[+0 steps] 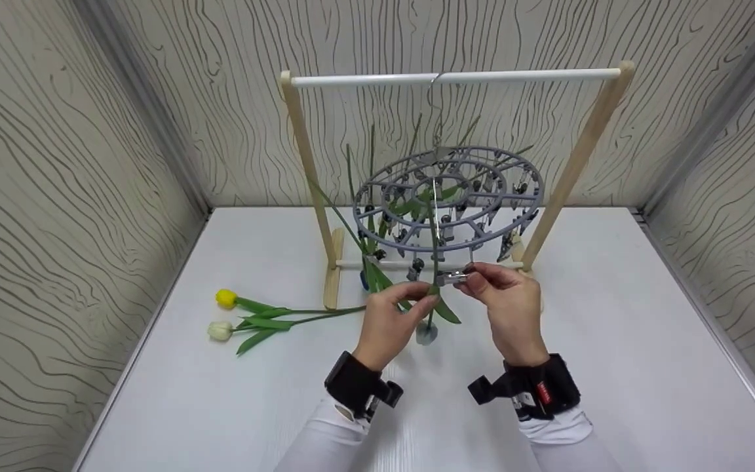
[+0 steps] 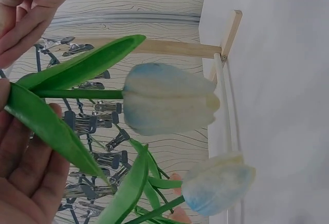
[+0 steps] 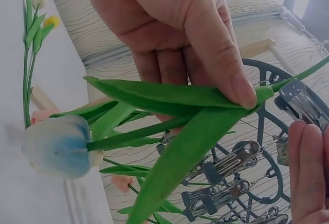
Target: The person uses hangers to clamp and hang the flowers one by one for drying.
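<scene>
My left hand pinches the green stem of a blue-white tulip, whose bloom hangs head down just above the table. My right hand pinches a metal clip that dangles from the round grey clip hanger, right at the top of that stem. The right wrist view shows the left thumb pressing stem and leaves together, with the clip beside it and the bloom at lower left. In the left wrist view the bloom fills the middle, and a second pale bloom hangs below it.
The hanger hangs by a hook from a white rod on a wooden rack. Other stems are clipped to it. A yellow tulip and a white tulip lie on the white table to the left. Patterned walls enclose three sides.
</scene>
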{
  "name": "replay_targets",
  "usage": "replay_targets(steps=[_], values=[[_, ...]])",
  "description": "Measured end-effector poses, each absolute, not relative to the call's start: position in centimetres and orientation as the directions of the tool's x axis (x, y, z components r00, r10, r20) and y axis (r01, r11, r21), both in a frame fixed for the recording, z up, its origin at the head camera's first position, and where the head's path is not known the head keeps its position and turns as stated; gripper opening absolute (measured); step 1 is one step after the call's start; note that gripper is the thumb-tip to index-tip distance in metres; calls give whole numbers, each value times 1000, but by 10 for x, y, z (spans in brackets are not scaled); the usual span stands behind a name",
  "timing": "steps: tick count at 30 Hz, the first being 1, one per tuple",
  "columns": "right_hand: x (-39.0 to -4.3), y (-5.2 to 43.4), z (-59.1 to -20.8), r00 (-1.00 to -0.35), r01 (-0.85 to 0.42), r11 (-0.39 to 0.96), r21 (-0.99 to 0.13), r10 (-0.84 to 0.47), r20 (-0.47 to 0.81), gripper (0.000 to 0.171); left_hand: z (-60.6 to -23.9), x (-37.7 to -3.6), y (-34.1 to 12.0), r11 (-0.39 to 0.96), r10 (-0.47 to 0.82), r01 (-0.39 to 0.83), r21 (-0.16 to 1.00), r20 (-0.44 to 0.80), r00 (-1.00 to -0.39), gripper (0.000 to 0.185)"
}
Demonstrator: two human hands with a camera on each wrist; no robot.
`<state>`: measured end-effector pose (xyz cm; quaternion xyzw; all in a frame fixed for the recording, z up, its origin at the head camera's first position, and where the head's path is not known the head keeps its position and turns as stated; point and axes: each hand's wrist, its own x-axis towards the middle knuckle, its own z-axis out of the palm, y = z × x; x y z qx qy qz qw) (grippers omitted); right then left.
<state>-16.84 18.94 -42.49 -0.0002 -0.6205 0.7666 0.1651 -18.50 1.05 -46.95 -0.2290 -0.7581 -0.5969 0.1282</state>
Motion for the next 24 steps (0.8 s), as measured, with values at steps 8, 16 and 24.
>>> replay_targets(steps=[8,16,24], values=[[-168,188,-428,-949,-243,-180,-953,249,195,23,-470,-186,14,197,185,542,817,512,-839,16],[-168,187,-431,-953,-249,-207,-946,225,202,31,-468,-185,13,178,174,520,836,493,-852,18],[-171,190,-434,-977,-180,-165,-970,148,156,29,-473,-186,10,256,136,536,804,519,-844,17]])
